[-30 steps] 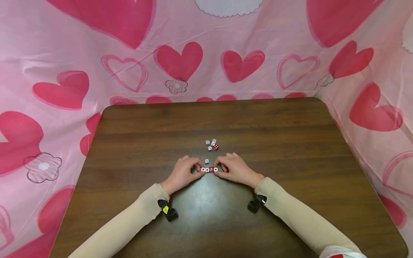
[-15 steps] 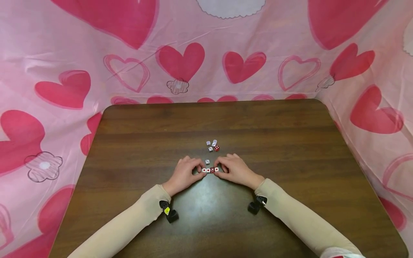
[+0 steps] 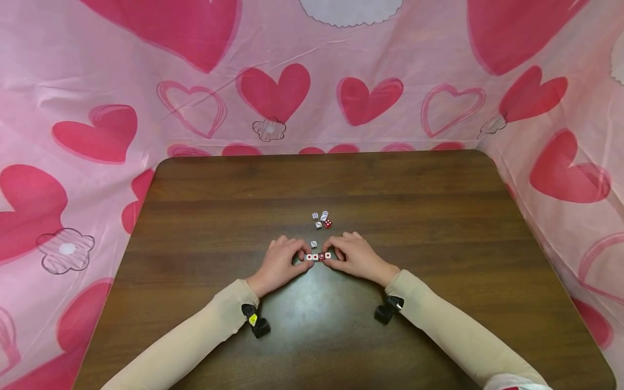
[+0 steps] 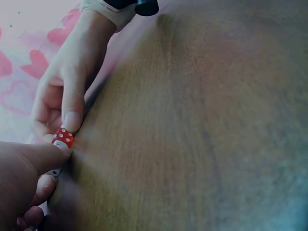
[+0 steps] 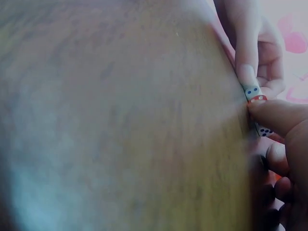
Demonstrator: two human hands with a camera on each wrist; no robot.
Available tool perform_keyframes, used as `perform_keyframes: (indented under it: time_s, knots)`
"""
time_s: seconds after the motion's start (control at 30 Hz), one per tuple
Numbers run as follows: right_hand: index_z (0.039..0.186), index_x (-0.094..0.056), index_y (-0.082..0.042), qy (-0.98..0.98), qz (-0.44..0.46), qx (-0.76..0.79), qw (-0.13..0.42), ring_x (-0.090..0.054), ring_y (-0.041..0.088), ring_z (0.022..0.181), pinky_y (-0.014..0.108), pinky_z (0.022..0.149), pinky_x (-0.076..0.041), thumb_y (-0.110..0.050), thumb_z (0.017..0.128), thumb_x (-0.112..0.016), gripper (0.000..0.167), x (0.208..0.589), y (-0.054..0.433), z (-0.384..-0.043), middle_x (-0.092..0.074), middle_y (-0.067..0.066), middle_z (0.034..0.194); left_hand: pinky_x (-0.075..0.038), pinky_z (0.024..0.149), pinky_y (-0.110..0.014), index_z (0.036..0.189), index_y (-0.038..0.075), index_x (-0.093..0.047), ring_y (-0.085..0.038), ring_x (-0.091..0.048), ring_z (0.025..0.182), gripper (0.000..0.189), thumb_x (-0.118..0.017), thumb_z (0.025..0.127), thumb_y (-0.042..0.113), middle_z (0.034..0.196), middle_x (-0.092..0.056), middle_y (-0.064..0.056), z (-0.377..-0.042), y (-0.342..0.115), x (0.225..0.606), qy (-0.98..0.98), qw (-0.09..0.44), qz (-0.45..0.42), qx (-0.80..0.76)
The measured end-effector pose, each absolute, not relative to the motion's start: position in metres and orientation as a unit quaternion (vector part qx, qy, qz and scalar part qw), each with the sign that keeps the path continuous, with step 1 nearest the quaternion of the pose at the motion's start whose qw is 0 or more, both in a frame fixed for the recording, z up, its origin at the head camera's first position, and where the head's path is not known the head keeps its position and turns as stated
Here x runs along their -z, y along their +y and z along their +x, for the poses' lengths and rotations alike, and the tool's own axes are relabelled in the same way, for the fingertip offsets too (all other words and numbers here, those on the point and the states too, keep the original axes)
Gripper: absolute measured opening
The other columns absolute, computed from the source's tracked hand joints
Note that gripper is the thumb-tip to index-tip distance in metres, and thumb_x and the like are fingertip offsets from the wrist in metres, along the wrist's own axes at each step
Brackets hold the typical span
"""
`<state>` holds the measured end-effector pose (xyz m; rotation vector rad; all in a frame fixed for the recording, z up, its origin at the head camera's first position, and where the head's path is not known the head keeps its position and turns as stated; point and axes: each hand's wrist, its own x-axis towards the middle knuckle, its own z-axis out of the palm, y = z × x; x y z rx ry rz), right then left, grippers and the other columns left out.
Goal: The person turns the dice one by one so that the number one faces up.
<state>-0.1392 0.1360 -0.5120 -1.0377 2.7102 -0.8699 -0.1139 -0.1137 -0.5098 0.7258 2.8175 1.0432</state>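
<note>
A brown wood-grain counter [image 3: 414, 216] with rounded far corners catches some glare; behind it and along both its sides hangs a creased pink cloth [image 3: 322, 59] printed with solid red hearts [image 3: 277, 89]. Left of the counter the cloth bears a sketched flower [image 3: 66, 249]; straight behind the counter, high up, a white scalloped patch [image 3: 351, 11] is only partly in view

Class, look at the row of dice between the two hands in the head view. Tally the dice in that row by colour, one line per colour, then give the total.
White dice: 3
Red die: 1
Total: 4
</note>
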Motion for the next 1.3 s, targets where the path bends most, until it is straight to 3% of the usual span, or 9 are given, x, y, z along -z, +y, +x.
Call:
perform_keyframes:
  time_s: [0.17, 0.33, 0.57, 0.73, 0.9, 1.1, 1.3]
  knots:
    - [0.112, -0.066, -0.019, 0.885, -0.339, 0.308, 0.084, -0.040, 0.005, 0.069, 0.035, 0.081, -0.035, -0.029, 0.094, -0.080, 0.025, 0.511, 0.140, -0.140, -0.047, -0.016, 0.071, -0.031, 0.077, -0.036, 0.101, 0.020, -0.067, -0.011, -0.041, 0.077, 0.023, -0.085, 0.088, 0.026, 0.081, -0.058, 0.012, -0.113, -0.115, 0.512, 0.909, 0.027, 0.229, -0.346]
    - [0.107, -0.065, -0.018, 0.881, -0.342, 0.319, 0.078, -0.040, 0.006, 0.069, 0.036, 0.082, -0.036, -0.025, 0.093, -0.081, 0.022, 0.511, 0.142, -0.141, -0.047, -0.017, 0.070, -0.034, 0.079, -0.038, 0.099, 0.021, -0.068, -0.012, -0.044, 0.080, 0.021, -0.085, 0.088, 0.024, 0.082, -0.059, 0.012, -0.114, -0.116, 0.513, 0.905, 0.026, 0.228, -0.359]
    - [0.108, -0.064, -0.020, 0.882, -0.340, 0.315, 0.083, -0.040, 0.006, 0.069, 0.035, 0.083, -0.035, -0.029, 0.094, -0.080, 0.023, 0.511, 0.142, -0.142, -0.047, -0.017, 0.071, -0.033, 0.078, -0.037, 0.096, 0.022, -0.067, -0.012, -0.045, 0.081, 0.020, -0.085, 0.088, 0.025, 0.081, -0.059, 0.013, -0.115, -0.116, 0.513, 0.906, 0.015, 0.236, -0.352]
    - [0.116, -0.060, -0.015, 0.863, -0.308, 0.383, 0.115, -0.048, 0.006, 0.066, 0.030, 0.071, -0.042, -0.026, 0.098, -0.075, 0.026, 0.507, 0.146, -0.148, -0.056, -0.012, 0.076, -0.032, 0.078, -0.037, 0.097, 0.022, -0.067, -0.012, -0.044, 0.080, 0.021, -0.085, 0.087, 0.027, 0.081, -0.058, 0.012, -0.115, -0.116, 0.513, 0.907, 0.018, 0.235, -0.350]
    - [0.117, -0.062, -0.015, 0.863, -0.248, 0.427, 0.104, -0.055, 0.010, 0.067, 0.028, 0.064, -0.045, -0.021, 0.101, -0.071, 0.019, 0.502, 0.148, -0.165, -0.062, -0.006, 0.078, -0.032, 0.078, -0.037, 0.100, 0.021, -0.068, -0.013, -0.044, 0.080, 0.021, -0.084, 0.088, 0.028, 0.082, -0.058, 0.012, -0.115, -0.116, 0.513, 0.907, 0.028, 0.234, -0.348]
    - [0.120, -0.061, -0.016, 0.866, -0.170, 0.449, 0.140, -0.055, 0.018, 0.053, 0.032, 0.049, -0.047, -0.027, 0.103, -0.068, 0.022, 0.502, 0.140, -0.189, -0.063, 0.001, 0.074, -0.030, 0.078, -0.036, 0.099, 0.021, -0.068, -0.013, -0.043, 0.079, 0.021, -0.084, 0.089, 0.028, 0.083, -0.059, 0.010, -0.114, -0.117, 0.514, 0.905, 0.029, 0.238, -0.353]
    - [0.113, -0.067, -0.018, 0.884, -0.187, 0.411, 0.118, -0.054, 0.015, 0.055, 0.031, 0.056, -0.044, -0.030, 0.099, -0.073, 0.019, 0.506, 0.133, -0.197, -0.060, -0.003, 0.070, -0.030, 0.077, -0.036, 0.098, 0.022, -0.067, -0.013, -0.043, 0.080, 0.019, -0.083, 0.089, 0.028, 0.083, -0.059, 0.009, -0.114, -0.118, 0.513, 0.903, 0.027, 0.241, -0.354]
